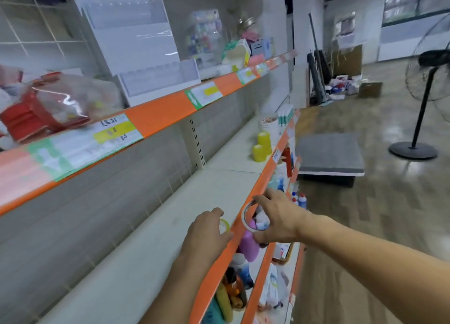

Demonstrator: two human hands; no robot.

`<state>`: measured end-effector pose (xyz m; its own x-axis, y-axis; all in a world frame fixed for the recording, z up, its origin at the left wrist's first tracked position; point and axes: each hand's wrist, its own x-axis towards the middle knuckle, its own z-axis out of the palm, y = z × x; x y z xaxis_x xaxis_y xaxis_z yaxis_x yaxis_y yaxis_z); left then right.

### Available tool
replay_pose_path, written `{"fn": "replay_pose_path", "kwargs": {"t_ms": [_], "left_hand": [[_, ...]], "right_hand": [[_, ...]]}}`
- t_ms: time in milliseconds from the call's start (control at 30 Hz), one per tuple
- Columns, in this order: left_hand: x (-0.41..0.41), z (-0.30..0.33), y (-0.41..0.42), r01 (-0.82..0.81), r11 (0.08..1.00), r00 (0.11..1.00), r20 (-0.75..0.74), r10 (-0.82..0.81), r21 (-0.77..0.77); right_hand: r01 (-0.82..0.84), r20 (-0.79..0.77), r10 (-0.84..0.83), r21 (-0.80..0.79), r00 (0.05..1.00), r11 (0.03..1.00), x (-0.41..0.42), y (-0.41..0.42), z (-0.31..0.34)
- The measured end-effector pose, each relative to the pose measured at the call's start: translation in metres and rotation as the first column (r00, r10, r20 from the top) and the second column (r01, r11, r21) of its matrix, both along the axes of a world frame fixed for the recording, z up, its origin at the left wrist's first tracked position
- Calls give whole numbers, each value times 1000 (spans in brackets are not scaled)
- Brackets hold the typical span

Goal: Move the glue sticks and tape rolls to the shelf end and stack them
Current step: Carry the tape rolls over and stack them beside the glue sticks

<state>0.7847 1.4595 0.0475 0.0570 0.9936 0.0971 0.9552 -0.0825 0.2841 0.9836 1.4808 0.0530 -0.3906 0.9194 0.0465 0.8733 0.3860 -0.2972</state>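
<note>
My left hand [207, 228] is closed over a small yellowish tape roll [225, 225] at the front edge of the middle shelf [170, 226]. My right hand [275, 216] holds a white tape roll [246, 216] on edge, just past the shelf's orange lip. Far down the same shelf stand white and green glue sticks [285, 115] near its end, beside a white tub [267, 126]. Two yellow cups [261, 146] stand closer to me on that shelf.
The upper shelf [158, 109] carries clear display boxes, a red packet and jars. Lower shelves hold bottles, among them a pink bottle [248, 245]. In the aisle lie a grey platform [328, 153] and a standing fan [423, 104].
</note>
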Motion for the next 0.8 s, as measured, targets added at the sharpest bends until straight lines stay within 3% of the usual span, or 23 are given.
{"fn": "replay_pose_path", "kwargs": {"t_ms": [433,800], "left_hand": [[114,6,155,-57,998,997,56,56,14],[167,12,270,-157,987,981,121,152,39]], "right_hand": [[-26,34,25,27,999,999,119,160,8],[-91,-55,93,38,994,995,169,289,23]]}}
